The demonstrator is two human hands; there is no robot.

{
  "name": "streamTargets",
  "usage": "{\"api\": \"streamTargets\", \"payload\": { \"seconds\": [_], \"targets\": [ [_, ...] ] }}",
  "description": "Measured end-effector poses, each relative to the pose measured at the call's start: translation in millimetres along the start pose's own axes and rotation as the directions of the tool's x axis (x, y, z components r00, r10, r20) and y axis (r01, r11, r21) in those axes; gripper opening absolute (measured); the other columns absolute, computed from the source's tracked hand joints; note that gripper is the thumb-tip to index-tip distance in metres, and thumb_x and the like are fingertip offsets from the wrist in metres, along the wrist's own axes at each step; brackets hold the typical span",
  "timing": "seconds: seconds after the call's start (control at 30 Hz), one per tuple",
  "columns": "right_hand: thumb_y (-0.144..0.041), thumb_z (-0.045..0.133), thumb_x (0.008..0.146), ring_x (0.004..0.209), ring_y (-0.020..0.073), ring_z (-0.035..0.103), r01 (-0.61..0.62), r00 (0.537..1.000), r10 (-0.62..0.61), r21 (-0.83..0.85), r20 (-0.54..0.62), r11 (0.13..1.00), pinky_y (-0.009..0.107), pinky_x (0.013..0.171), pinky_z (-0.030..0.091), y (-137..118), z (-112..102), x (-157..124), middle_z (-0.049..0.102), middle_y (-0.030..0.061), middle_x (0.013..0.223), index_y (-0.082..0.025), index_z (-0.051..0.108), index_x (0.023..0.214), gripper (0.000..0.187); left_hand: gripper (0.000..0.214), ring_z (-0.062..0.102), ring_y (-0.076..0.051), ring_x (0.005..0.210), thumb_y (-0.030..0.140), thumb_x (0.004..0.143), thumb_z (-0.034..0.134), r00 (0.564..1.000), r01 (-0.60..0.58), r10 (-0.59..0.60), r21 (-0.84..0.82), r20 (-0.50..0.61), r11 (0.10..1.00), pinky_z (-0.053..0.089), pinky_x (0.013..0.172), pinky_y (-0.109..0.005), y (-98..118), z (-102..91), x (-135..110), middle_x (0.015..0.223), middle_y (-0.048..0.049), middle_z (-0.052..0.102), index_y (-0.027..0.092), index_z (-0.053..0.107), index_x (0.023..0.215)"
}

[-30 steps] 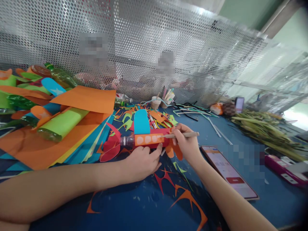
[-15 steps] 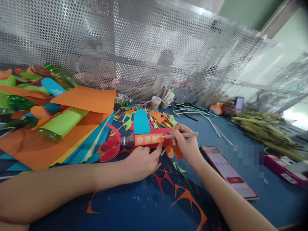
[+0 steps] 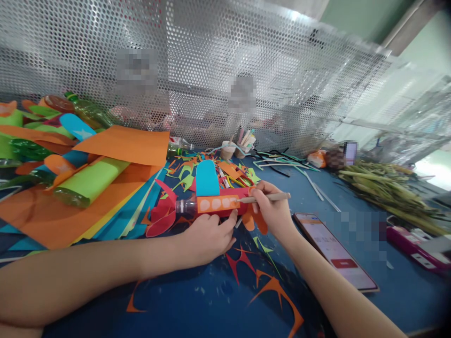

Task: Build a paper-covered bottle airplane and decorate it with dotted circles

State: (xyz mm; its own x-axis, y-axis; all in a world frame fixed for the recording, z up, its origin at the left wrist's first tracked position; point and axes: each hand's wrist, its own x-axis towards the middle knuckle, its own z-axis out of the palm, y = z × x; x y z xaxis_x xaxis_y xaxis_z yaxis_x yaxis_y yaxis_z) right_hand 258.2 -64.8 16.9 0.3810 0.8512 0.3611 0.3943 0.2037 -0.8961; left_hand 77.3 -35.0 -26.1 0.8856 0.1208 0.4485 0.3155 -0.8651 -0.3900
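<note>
A plastic bottle (image 3: pixel 190 206) wrapped in red paper lies on its side, with its neck to the left. A blue rounded paper piece (image 3: pixel 207 178) stands up from it, and red paper petals (image 3: pixel 162 212) spread beyond the neck. On its side is an orange strip (image 3: pixel 228 203) bearing a row of white round spots. My left hand (image 3: pixel 211 236) holds the bottle from the near side, one finger pressed against it and the others curled. In my right hand (image 3: pixel 268 204) is a slim greyish-beige marker pen (image 3: pixel 279 197), pinched with its tip at the strip's right end.
Orange paper sheets (image 3: pixel 127 143) and decorated bottles (image 3: pixel 92 181) are heaped at left. Paper scraps (image 3: pixel 185 174) lie behind the bottle, with cups (image 3: pixel 229 150) farther back. A phone (image 3: pixel 334 253) lies at right, near dried stalks (image 3: pixel 394 192). Perforated sheeting (image 3: pixel 211 56) rises behind.
Both hands, the bottle and the marker pen stay almost where they were. Beyond the sheeting, a person on the left has shifted slightly.
</note>
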Motion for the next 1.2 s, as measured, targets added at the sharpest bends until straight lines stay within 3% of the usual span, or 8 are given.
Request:
{"api": "streamTargets", "payload": {
  "seconds": [0.67, 1.2],
  "targets": [
    [-0.017, 0.051, 0.078, 0.038, 0.0105, 0.038, 0.023, 1.000, -0.023, 0.021, -0.012, 1.000, 0.025, 0.048, 0.033, 2.8, -1.5, 1.2, 0.045, -0.0079, 0.035, -0.023, 0.042, 0.054, 0.027, 0.038, 0.058, -0.015, 0.062, 0.033, 0.095, 0.036, 1.000, -0.012, 0.012, -0.021, -0.005, 1.000, 0.041, 0.049, -0.031, -0.3, 0.6, -0.9, 0.127, -0.0157, 0.055, 0.011, 0.064, 0.107],
    [-0.018, 0.051, 0.077, 0.038, 0.0110, 0.039, 0.033, 0.999, -0.033, -0.012, -0.025, 0.999, 0.025, 0.047, 0.034, -0.9, -1.1, 1.0, 0.044, -0.0069, 0.035, -0.023, 0.040, 0.051, 0.029, 0.040, 0.058, -0.015, 0.062, 0.033, 0.095, 0.035, 1.000, -0.009, 0.010, -0.026, 0.022, 1.000, 0.041, 0.048, -0.030, -0.3, -2.3, -0.2, 0.129, -0.0172, 0.053, 0.011, 0.061, 0.116]
  ]
}}
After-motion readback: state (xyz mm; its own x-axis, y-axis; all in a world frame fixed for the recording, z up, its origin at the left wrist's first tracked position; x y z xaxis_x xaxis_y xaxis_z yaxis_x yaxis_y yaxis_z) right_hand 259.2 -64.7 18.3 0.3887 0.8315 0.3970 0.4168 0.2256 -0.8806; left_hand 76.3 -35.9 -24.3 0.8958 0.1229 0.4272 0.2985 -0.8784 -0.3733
